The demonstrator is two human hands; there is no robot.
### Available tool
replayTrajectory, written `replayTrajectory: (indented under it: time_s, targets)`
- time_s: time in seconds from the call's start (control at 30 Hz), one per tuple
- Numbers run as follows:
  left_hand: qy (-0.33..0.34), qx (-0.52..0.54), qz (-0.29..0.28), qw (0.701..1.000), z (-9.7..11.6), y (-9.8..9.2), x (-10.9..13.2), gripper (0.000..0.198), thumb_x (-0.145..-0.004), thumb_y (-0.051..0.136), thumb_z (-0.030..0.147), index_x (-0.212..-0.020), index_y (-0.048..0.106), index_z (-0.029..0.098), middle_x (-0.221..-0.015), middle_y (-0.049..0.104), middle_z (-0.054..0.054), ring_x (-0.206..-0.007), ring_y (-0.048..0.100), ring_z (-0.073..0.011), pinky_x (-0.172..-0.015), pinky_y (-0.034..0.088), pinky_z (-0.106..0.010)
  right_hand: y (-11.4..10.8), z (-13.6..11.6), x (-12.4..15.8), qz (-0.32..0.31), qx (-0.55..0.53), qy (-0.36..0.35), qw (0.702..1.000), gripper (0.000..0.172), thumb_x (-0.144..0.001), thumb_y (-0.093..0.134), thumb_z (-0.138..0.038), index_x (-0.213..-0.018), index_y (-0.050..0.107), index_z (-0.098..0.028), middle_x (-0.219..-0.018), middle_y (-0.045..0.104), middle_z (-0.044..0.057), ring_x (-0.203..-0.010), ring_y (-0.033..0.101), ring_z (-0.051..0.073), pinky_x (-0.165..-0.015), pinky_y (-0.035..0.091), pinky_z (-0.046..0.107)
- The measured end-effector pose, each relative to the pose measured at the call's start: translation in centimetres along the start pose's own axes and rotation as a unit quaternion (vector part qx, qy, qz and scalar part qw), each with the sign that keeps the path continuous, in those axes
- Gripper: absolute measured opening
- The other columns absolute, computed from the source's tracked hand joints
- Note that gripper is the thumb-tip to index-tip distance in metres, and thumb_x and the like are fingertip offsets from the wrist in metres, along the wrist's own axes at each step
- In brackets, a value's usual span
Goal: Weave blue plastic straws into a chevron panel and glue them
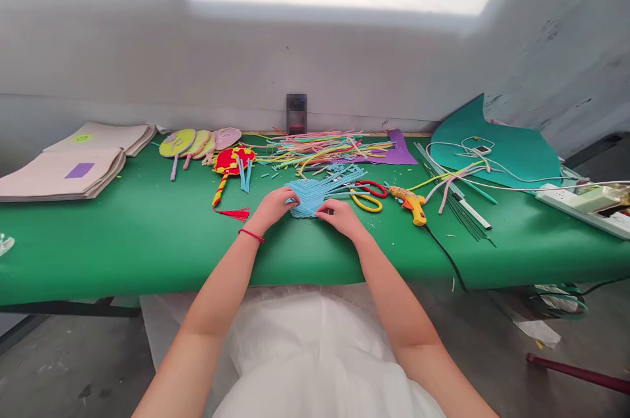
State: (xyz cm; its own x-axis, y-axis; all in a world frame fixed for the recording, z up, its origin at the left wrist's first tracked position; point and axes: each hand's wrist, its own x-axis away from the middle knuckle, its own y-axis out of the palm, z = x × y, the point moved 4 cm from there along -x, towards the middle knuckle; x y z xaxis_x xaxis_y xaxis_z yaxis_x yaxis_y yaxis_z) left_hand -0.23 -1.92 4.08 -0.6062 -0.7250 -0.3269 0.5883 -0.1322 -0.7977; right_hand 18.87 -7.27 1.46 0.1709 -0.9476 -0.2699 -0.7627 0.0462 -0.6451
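A flat piece of light-blue pipe cleaners [308, 193], laid side by side in a slanted pattern, lies on the green table before me. My left hand [279, 203] pinches its left edge between thumb and fingers, and a red cord circles that wrist. At the lower right edge, my right hand [339, 216] has thumb and fingers closed on the same piece. Loose blue ends fan out to the upper right. Close by on the right lie scissors [368, 198] with red and yellow handles. Left of the piece rests a red and yellow fan [233, 162] with a tassel.
Behind my hands is a heap of colored pipe cleaners [329, 147]. A yellow glue gun [412, 203] with a black cord lies right, near a power strip [581, 205] and a teal sheet [497, 142]. Paper stacks [63, 172] and several round fans [199, 144] are left.
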Motion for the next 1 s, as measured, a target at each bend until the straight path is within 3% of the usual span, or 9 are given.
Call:
replayTrajectory:
  time_s: [0.23, 0.37, 0.8, 1.0]
  targets:
    - [-0.099, -0.023, 0.093, 0.990, -2.1, -1.7, 0.2, 0.012, -0.081, 0.054, 0.018, -0.085, 0.065, 0.021, -0.094, 0.063, -0.003, -0.089, 0.060, -0.0178, -0.084, 0.046, -0.031, 0.4, -0.3, 0.0, -0.026, -0.018, 0.014, 0.999, 0.016, -0.080, 0.063, -0.036, -0.076, 0.067, -0.021, -0.076, 0.065, 0.001, -0.070, 0.054, 0.015, -0.066, 0.041, 0.027]
    - [-0.127, -0.011, 0.117, 0.985, -3.2, -1.9, 0.3, 0.013, -0.080, 0.055, 0.016, -0.084, 0.066, 0.020, -0.091, 0.064, -0.003, -0.088, 0.061, -0.0174, -0.085, 0.047, -0.031, 0.4, -0.3, 0.0, -0.029, -0.031, 0.002, 0.999, 0.018, -0.080, 0.062, -0.037, -0.076, 0.066, -0.020, -0.077, 0.064, 0.001, -0.071, 0.054, 0.015, -0.067, 0.042, 0.027]
    - [-0.120, -0.017, 0.097, 0.988, -2.9, -1.1, 0.2, 0.014, -0.082, 0.052, 0.017, -0.086, 0.065, 0.019, -0.091, 0.064, -0.004, -0.087, 0.060, -0.0177, -0.082, 0.047, -0.031, 0.7, -0.1, 0.1, -0.050, -0.009, 0.015, 0.999, 0.014, -0.078, 0.061, -0.032, -0.073, 0.063, -0.019, -0.074, 0.061, 0.001, -0.071, 0.054, 0.015, -0.067, 0.041, 0.027]
    - [-0.104, -0.018, 0.076, 0.992, -2.5, -0.5, 0.2, 0.019, -0.083, 0.049, 0.018, -0.094, 0.064, 0.021, -0.103, 0.061, -0.005, -0.097, 0.059, -0.0196, -0.089, 0.046, -0.034, 0.8, 0.0, 0.0, -0.047, -0.004, 0.014, 0.999, 0.013, -0.078, 0.062, -0.032, -0.074, 0.064, -0.019, -0.074, 0.061, 0.000, -0.070, 0.054, 0.014, -0.067, 0.041, 0.026]
